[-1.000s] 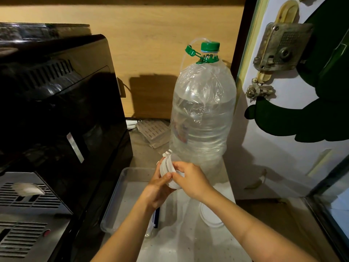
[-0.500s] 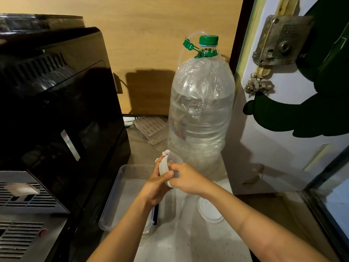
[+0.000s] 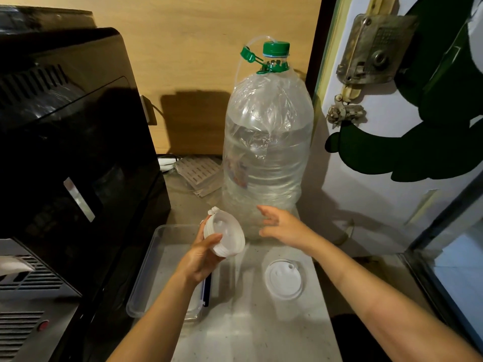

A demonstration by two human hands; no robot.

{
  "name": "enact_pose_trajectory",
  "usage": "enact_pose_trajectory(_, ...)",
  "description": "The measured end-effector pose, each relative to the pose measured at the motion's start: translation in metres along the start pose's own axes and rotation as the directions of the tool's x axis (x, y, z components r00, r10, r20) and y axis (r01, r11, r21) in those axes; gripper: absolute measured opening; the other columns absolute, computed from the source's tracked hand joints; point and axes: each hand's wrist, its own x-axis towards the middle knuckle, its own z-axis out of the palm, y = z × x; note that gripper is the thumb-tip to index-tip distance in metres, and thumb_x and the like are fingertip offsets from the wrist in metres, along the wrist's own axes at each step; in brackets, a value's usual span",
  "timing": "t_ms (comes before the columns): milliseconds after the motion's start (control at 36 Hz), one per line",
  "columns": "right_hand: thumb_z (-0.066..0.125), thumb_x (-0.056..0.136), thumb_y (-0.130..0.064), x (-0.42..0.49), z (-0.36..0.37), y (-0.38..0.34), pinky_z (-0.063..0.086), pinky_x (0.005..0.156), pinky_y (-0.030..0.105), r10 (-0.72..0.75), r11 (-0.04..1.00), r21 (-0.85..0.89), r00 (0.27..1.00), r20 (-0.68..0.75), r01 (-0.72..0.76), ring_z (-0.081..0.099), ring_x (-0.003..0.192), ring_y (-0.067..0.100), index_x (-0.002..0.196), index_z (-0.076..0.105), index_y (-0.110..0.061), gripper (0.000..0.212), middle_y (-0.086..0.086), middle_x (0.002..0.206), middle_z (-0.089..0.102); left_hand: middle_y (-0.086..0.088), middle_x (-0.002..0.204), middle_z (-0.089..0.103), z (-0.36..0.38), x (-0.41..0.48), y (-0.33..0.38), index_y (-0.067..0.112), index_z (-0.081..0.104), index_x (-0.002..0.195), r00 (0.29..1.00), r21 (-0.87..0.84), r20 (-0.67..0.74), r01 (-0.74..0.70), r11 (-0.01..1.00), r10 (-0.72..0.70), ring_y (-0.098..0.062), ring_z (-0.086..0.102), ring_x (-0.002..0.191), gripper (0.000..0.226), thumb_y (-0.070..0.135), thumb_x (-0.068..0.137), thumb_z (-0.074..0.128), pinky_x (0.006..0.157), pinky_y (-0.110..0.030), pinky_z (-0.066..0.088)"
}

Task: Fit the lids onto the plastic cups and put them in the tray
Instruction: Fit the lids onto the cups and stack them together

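— Left hand (image 3: 202,253) is clamped round a stack of white lids (image 3: 226,237), tilted, above the clear tray (image 3: 146,259).

— And the right hand (image 3: 281,224)?

— Fingers spread, holding nothing, just in front of the big water bottle (image 3: 268,142). One lidded cup (image 3: 285,279) stands on the counter (image 3: 256,330), right of the tray.
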Motion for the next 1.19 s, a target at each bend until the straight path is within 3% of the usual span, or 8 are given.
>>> enact_pose_trajectory(83,0.06,0.083,-0.006,0.0,-0.014,0.023,0.038,0.093,0.024,0.076,0.997,-0.009,0.997,-0.021,-0.077,0.039,0.133,0.023,0.144,0.026,-0.015,0.07,0.009,0.15,0.033,-0.009,0.117,0.047,0.0,0.0,-0.003,0.029,0.034,0.135,1.0,-0.006,-0.012,0.02,1.0,-0.02,-0.026,0.051,0.097,0.114,0.022,0.032,0.083,0.06,-0.03,0.058)
enact_pose_trajectory(194,0.066,0.08,-0.019,-0.004,-0.021,0.054,0.036,0.095,0.025,0.209,0.971,-0.108,0.977,-0.041,-0.213,0.036,0.135,0.022,0.145,0.021,-0.015,0.079,0.012,0.15,0.032,-0.006,0.114,0.05,0.0,0.0,-0.009,0.031,0.038,0.13,0.999,-0.009,-0.01,0.035,0.999,-0.035,-0.024,0.052,0.096,0.091,0.024,0.045,0.07,0.057,-0.029,0.058)
enact_pose_trajectory(278,0.069,0.076,-0.033,-0.009,-0.011,0.073,0.043,0.083,0.02,0.3,0.927,-0.209,0.95,-0.083,-0.311,0.048,0.12,0.021,0.143,0.024,-0.012,0.083,0.01,0.144,0.041,-0.004,0.113,0.051,0.001,0.0,-0.012,0.032,0.043,0.124,0.999,-0.001,0.007,0.035,0.999,-0.035,-0.022,0.054,0.096,0.081,0.025,0.047,0.069,0.059,-0.029,0.058)
enact_pose_trajectory(361,0.071,0.068,-0.051,-0.014,0.01,0.09,0.046,0.092,0.032,0.375,0.851,-0.329,0.913,-0.162,-0.408,0.05,0.122,0.026,0.138,0.025,-0.011,0.093,0.009,0.138,0.048,-0.001,0.109,0.054,0.004,0.001,-0.016,0.035,0.05,0.114,0.999,-0.007,0.015,0.039,0.999,-0.039,-0.02,0.055,0.093,0.071,0.026,0.046,0.069,0.059,-0.028,0.057)
enact_pose_trajectory(472,0.068,0.065,-0.062,-0.016,0.037,0.103,0.044,0.092,0.038,0.417,0.759,-0.431,0.873,-0.254,-0.488,0.045,0.125,0.031,0.138,0.02,-0.011,0.102,0.01,0.138,0.045,0.0,0.107,0.055,0.006,0.002,-0.02,0.036,0.05,0.112,0.999,0.009,0.012,0.046,0.999,-0.046,-0.019,0.056,0.092,0.07,0.027,0.045,0.069,0.06,-0.028,0.058)
enact_pose_trajectory(722,0.071,0.068,-0.054,-0.016,0.063,0.112,0.046,0.088,0.038,0.349,0.702,-0.528,0.877,-0.331,-0.479,0.038,0.128,0.03,0.142,0.011,-0.009,0.106,0.013,0.142,0.038,-0.001,0.107,0.055,0.003,0.0,-0.024,0.034,0.047,0.115,0.997,0.032,0.027,0.068,0.997,-0.069,-0.02,0.056,0.093,0.074,0.029,0.045,0.07,0.062,-0.029,0.059)
enact_pose_trajectory(1000,0.07,0.073,-0.045,-0.014,0.064,0.114,0.046,0.087,0.036,0.333,0.704,-0.526,0.876,-0.349,-0.478,0.036,0.128,0.029,0.14,0.016,-0.007,0.094,0.011,0.143,0.036,-0.002,0.11,0.055,-0.001,-0.004,-0.024,0.038,0.051,0.111,0.994,0.07,0.035,0.097,0.993,-0.1,-0.021,0.056,0.096,0.095,0.045,0.024,0.09,0.064,-0.029,0.059)
enact_pose_trajectory(1194,0.073,0.068,-0.046,-0.01,0.043,0.1,0.045,0.09,0.037,0.239,0.797,-0.465,0.908,-0.344,-0.386,0.038,0.128,0.027,0.141,0.018,-0.013,0.097,0.007,0.143,0.038,-0.001,0.108,0.056,-0.004,-0.003,-0.023,0.039,0.053,0.11,0.994,0.05,0.01,0.112,0.992,-0.113,-0.021,0.057,0.095,0.094,0.045,0.023,0.09,0.061,-0.029,0.058)
